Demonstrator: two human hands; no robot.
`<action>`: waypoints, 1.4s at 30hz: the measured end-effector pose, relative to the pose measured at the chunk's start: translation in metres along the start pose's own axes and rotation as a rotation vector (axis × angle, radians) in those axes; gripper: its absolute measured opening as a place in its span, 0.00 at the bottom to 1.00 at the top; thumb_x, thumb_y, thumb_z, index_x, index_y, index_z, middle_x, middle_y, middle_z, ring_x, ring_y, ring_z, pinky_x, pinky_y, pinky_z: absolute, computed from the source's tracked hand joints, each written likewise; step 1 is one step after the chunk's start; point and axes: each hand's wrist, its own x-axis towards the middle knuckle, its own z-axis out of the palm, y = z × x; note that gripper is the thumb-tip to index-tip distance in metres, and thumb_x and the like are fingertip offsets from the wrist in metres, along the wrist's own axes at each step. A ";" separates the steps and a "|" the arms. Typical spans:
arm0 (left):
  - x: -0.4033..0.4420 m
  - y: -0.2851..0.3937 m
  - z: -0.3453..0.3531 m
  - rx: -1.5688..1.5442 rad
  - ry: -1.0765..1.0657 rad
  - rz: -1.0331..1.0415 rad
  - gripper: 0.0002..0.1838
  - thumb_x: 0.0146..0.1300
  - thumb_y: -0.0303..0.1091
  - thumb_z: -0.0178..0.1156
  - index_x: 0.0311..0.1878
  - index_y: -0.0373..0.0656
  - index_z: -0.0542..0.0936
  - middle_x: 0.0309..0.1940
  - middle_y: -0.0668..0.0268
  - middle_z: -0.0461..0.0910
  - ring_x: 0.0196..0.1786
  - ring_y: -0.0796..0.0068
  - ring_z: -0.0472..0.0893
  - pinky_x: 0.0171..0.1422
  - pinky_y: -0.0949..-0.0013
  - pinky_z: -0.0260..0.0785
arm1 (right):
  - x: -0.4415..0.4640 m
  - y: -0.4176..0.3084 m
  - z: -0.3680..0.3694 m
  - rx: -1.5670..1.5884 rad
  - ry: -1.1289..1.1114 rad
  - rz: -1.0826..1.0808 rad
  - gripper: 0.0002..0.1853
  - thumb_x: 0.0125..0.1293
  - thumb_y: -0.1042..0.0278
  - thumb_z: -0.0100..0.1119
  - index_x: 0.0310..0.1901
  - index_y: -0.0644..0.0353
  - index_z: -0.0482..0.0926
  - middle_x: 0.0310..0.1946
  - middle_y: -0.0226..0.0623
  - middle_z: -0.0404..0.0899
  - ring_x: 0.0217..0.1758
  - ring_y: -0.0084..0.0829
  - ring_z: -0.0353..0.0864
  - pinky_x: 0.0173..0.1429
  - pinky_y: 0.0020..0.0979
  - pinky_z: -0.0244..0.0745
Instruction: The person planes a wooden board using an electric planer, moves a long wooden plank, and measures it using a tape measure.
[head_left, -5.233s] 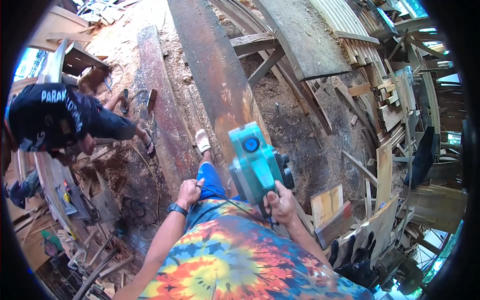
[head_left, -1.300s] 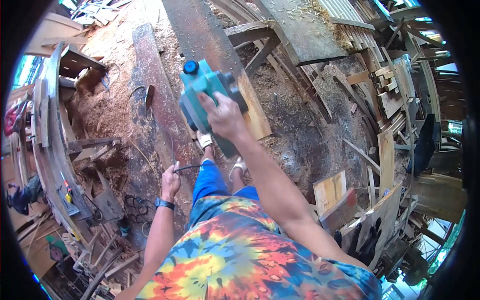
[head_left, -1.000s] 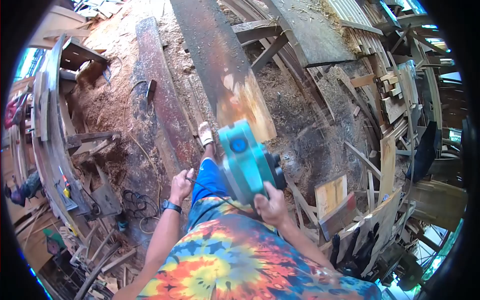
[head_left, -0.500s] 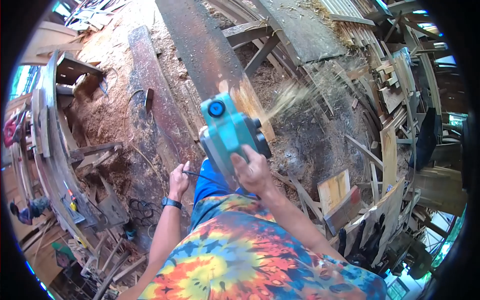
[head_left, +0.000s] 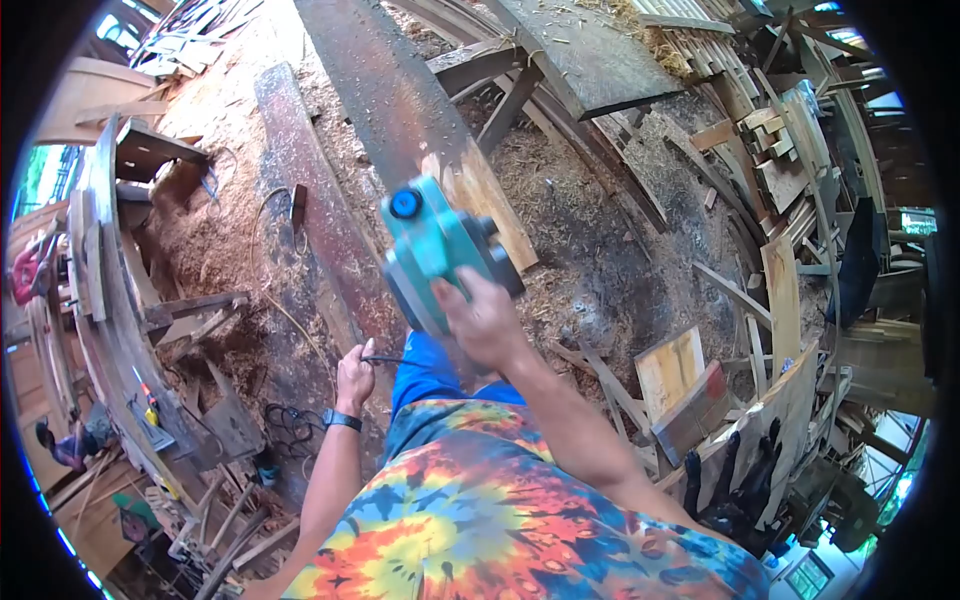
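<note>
My right hand (head_left: 482,318) is wrapped round the handle of a teal power planer (head_left: 440,240) with a blue front knob. The tool rests over the near end of a long dark plank (head_left: 385,90), where pale bare wood shows beside it. Lower and to the left, my left hand (head_left: 355,378), with a watch at the wrist, is closed round the black power cord (head_left: 395,361). The cord runs rightward toward my body. The planer's underside is hidden.
A long reddish board (head_left: 310,180) lies on the shavings at left. Another thick plank (head_left: 590,50) stands on supports at upper right. Scrap boards (head_left: 672,375) lean at lower right. Coiled cable (head_left: 290,425) lies at lower left. Another person (head_left: 75,440) is at far left.
Since half a second ago, the planer and my right hand have moved slightly left and forward. The spray of shavings at right is gone. My left hand still holds the cord.
</note>
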 end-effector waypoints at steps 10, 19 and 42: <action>-0.006 0.031 0.016 0.109 -0.091 0.031 0.27 0.77 0.54 0.54 0.34 0.36 0.80 0.34 0.39 0.82 0.43 0.33 0.82 0.45 0.43 0.71 | -0.130 0.023 -0.041 -0.039 -0.124 0.175 0.34 0.73 0.33 0.57 0.53 0.66 0.78 0.28 0.51 0.84 0.36 0.49 0.90 0.38 0.41 0.78; 0.011 0.021 -0.001 -0.020 -0.005 0.036 0.27 0.78 0.52 0.54 0.33 0.36 0.80 0.32 0.40 0.81 0.40 0.33 0.81 0.43 0.45 0.70 | -0.038 -0.005 -0.016 0.009 -0.054 0.093 0.32 0.73 0.34 0.57 0.48 0.64 0.79 0.29 0.57 0.82 0.37 0.56 0.88 0.39 0.43 0.78; -0.002 0.032 0.008 0.134 -0.093 0.083 0.27 0.76 0.55 0.54 0.37 0.37 0.81 0.36 0.39 0.83 0.46 0.32 0.81 0.47 0.40 0.71 | -0.113 0.039 -0.075 0.033 -0.028 0.210 0.35 0.73 0.30 0.55 0.47 0.63 0.80 0.18 0.33 0.76 0.23 0.21 0.77 0.28 0.33 0.72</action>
